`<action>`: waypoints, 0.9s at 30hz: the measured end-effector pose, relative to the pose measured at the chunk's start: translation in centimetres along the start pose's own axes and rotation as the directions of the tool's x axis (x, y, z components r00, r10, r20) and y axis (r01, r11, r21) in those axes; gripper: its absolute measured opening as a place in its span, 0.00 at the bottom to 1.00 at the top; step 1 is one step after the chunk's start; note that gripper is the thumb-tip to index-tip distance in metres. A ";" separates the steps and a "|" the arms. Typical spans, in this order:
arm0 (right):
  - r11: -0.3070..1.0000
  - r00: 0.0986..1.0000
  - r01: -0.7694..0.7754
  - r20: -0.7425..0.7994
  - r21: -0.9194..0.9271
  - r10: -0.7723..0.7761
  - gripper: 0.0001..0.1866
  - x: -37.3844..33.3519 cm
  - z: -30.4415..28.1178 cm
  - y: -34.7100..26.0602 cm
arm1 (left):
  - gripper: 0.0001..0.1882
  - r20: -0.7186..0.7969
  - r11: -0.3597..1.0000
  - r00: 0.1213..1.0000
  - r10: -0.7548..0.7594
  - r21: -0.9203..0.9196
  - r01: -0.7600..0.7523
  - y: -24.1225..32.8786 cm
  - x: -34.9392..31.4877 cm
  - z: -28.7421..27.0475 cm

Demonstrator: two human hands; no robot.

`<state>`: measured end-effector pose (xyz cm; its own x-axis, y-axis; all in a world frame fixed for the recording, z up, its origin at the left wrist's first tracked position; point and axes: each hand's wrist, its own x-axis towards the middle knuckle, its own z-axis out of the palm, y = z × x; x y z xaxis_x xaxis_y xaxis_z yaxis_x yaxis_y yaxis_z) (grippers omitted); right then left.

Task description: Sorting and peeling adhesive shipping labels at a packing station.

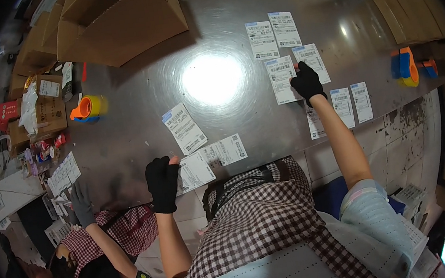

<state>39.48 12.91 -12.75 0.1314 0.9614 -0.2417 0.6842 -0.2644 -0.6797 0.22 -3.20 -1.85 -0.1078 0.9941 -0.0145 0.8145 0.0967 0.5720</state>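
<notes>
My left hand (163, 184), in a black glove with bare fingertips, is closed at the left edge of a white shipping label (195, 171) near the table's front edge. Its thumb side shows; the other fingers are hidden. Beside it lie a tilted stack of labels (184, 128) and another label (226, 149). Farther right, my right hand (308, 80), gloved the same way, pinches at a label (313, 61), partly covering it. A second label (281, 82) lies just left of that hand. Two more labels (262, 39) (284, 28) lie beyond, and several (342, 107) sit nearer my forearm.
A shiny metal table (241, 109) carries everything. Cardboard boxes (125, 28) stand at back left and right (409, 7). Tape dispensers (88, 107) (407, 67) lie at both sides. At left, a co-worker's grey-gloved hand (80, 203) is near a paper sheet (64, 174).
</notes>
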 end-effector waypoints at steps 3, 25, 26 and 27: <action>0.991 0.993 0.000 -0.115 -0.131 -0.015 0.25 0.3 0.4 -0.7 | 0.15 0.021 0.991 0.996 0.090 0.097 -0.091 0.7 0.1 -0.1; 0.913 0.955 -0.262 0.218 0.312 0.200 0.22 -5.3 7.2 -5.6 | 0.12 -0.322 0.991 0.942 0.091 0.118 -0.056 -3.8 2.4 2.0; 0.913 0.955 -0.263 0.221 0.311 0.200 0.22 -5.3 7.1 -5.7 | 0.12 -0.205 0.991 0.976 0.071 0.123 -0.046 -4.1 1.5 2.3; 0.946 0.970 -0.231 0.129 0.228 0.206 0.19 -5.4 6.9 -5.8 | 0.11 -0.084 0.991 0.995 0.047 0.129 -0.036 -4.6 0.9 2.8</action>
<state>29.86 8.75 -12.21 0.1758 0.8684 -0.4636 0.4533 -0.4895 -0.7449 -1.99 -2.60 -6.80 -0.1168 0.9898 0.0813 0.8846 0.0665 0.4616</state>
